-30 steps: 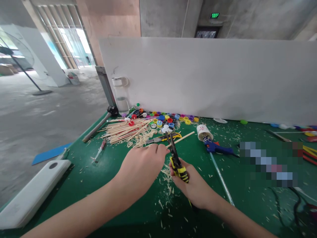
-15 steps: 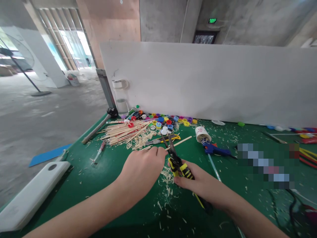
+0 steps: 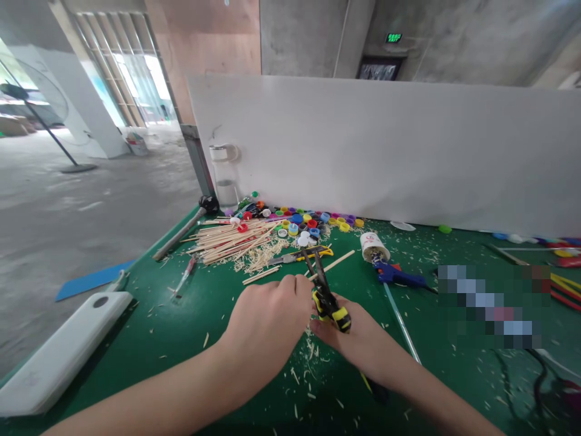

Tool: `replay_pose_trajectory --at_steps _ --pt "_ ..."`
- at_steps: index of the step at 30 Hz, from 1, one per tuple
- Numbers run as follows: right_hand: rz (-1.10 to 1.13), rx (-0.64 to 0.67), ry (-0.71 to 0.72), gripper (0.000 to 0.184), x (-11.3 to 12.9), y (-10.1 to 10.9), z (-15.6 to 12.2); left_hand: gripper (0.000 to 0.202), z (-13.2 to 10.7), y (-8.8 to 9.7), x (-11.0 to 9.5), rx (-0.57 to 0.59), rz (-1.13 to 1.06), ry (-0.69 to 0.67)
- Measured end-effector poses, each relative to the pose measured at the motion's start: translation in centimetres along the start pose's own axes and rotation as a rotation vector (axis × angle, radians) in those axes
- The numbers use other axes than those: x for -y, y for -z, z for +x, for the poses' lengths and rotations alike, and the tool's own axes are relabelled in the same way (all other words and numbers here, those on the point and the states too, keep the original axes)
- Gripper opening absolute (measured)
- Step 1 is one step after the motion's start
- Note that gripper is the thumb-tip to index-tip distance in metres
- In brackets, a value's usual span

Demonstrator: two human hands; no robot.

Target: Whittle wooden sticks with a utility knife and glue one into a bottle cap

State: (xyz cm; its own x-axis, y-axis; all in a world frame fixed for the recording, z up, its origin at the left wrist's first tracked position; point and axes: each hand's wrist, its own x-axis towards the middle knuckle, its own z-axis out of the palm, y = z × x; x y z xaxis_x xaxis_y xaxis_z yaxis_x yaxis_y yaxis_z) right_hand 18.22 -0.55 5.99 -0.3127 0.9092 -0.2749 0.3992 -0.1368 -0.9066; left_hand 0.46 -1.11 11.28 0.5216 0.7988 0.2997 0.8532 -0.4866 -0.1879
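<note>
My left hand (image 3: 275,309) is closed, back upward, around a thin wooden stick (image 3: 339,260) whose free end juts to the upper right. My right hand (image 3: 351,336) grips black-and-yellow pliers (image 3: 323,290), their dark jaws pointing up and away, where the stick crosses them. The jaws look parted at the tips; whether they bite the stick I cannot tell. Just beyond the hands lies a yellow utility knife (image 3: 299,255). Short stick pieces (image 3: 261,275) rest beside my left knuckles, and wood shavings (image 3: 313,348) are scattered underneath.
Behind, a pile of wooden sticks (image 3: 231,242) adjoins colourful bottle caps (image 3: 311,224). A blue glue gun (image 3: 399,275) touches a white paper cup (image 3: 373,247) at right. Leftward lie a hammer (image 3: 181,233) and a white board (image 3: 68,357). A white panel (image 3: 363,145) closes the table's back.
My right hand has rolled and wrapped further around the plier handles, covering more of them. My left hand keeps the stick. The short pieces beside it show more fully. The view has shifted slightly.
</note>
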Motion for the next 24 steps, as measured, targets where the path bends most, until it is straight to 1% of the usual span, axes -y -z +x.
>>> replay_pose_trajectory --at_steps 4,9,13,16,19,21,24 --pt "0.061 0.014 0.01 0.034 -0.5 -0.2 0.2 0.031 0.0 0.3 0.2 0.088 -0.004 0.014" --pt "0.145 0.034 0.035 0.033 -1.4 -0.3 0.6 0.023 0.2 0.4 0.2 0.151 -0.017 0.045" --pt "0.099 0.024 0.047 0.034 -1.5 -0.2 0.6 0.019 0.2 0.0 0.1 0.143 -0.038 0.024" --pt "0.046 0.032 0.021 0.036 -0.8 0.0 0.3 0.018 0.1 -0.2 0.1 0.13 -0.029 0.006" --pt "0.022 0.045 -0.004 0.034 0.1 0.1 0.0 0.018 0.1 -0.1 0.0 0.115 -0.018 -0.005" --pt "0.017 0.049 0.015 0.034 0.6 0.0 -0.1 0.02 0.1 0.1 -0.1 0.099 -0.013 -0.019" --pt "0.042 0.072 0.079 0.036 0.8 -0.2 -0.2 0.026 -0.1 0.5 -0.4 0.094 0.0 -0.048"
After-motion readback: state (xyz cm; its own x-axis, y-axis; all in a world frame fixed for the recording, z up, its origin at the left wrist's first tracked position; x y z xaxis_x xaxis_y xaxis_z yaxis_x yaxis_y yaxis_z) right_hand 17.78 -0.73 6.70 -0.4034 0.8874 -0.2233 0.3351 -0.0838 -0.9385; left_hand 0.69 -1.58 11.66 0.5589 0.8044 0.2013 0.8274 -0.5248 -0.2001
